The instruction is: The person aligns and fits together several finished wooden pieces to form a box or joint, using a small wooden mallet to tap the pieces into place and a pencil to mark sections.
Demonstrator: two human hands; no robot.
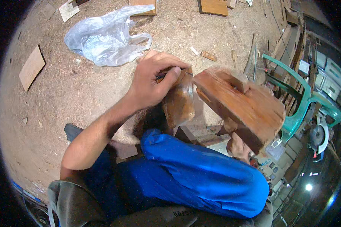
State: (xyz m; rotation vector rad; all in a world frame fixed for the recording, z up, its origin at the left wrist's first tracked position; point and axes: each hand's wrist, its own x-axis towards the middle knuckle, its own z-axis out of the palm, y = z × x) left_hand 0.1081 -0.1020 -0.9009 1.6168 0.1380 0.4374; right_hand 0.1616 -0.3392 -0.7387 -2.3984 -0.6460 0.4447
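Note:
My left hand is closed around the upper end of a glossy brown wooden block, thumb pressed over it. A thin dark piece shows beside the thumb; its kind is unclear. Just right of the block is a big wooden mallet, slightly blurred, with the end of its handle standing out of the head. Its near end comes very close to the block; whether they touch cannot be told. My right hand, mostly hidden beneath the mallet head, grips the handle.
A crumpled clear plastic bag lies on the sawdust-covered floor ahead. Flat wood pieces are scattered around. At the right stand a green plastic chair and a circular saw. My blue-clad knee is bent below the hands.

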